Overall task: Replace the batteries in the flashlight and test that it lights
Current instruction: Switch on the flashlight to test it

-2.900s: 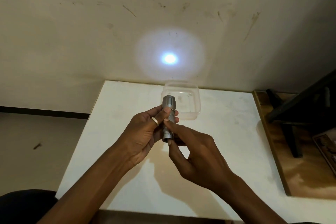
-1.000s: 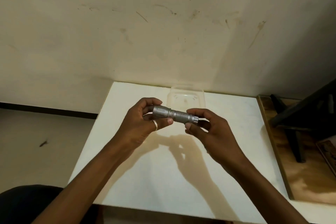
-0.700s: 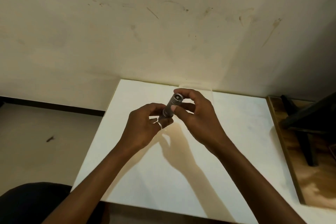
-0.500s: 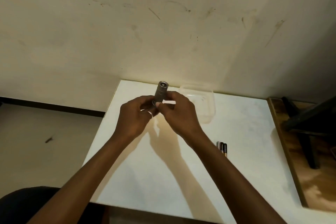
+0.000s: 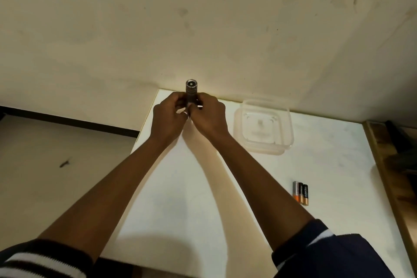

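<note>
Three batteries (image 5: 300,195); two hands grip one flashlight (image 5: 191,90).

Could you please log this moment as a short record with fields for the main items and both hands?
flashlight: held upright above the table's far edge, no beam seen
left hand: gripping the flashlight's lower body
right hand: gripping the same lower body
batteries: three, side by side on the table, right of the arms
container: clear plastic, looks empty, near the wall
</note>
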